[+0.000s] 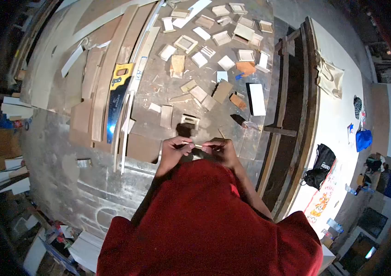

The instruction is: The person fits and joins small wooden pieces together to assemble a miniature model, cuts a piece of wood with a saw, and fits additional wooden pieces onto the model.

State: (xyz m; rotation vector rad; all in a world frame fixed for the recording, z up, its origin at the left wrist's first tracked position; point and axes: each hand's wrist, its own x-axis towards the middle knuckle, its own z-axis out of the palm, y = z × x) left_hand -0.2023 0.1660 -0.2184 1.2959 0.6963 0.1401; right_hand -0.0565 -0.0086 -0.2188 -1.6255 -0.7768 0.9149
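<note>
My left hand [177, 150] and my right hand [220, 150] are close together in front of my red shirt. Between their pinched fingertips runs a small, thin, pale wooden strip [198, 146], one end in each hand. A slender stick [221, 133], perhaps a pencil, pokes up from behind my right hand's fingers. Just beyond the hands a small wooden frame [196, 121] lies on the table [154, 126], partly in the hands' shadow. Short wood pieces [167, 116] lie past my left hand, and a small dark-tipped object [237, 119] lies beyond my right.
Many small wooden frames and offcuts [198, 93] cover the far table. A yellow-handled handsaw [121, 83] rests on long boards [101, 101] at the left. A tape roll [84, 163] sits nearer. To the right, a white-topped table [338, 115] carries bags.
</note>
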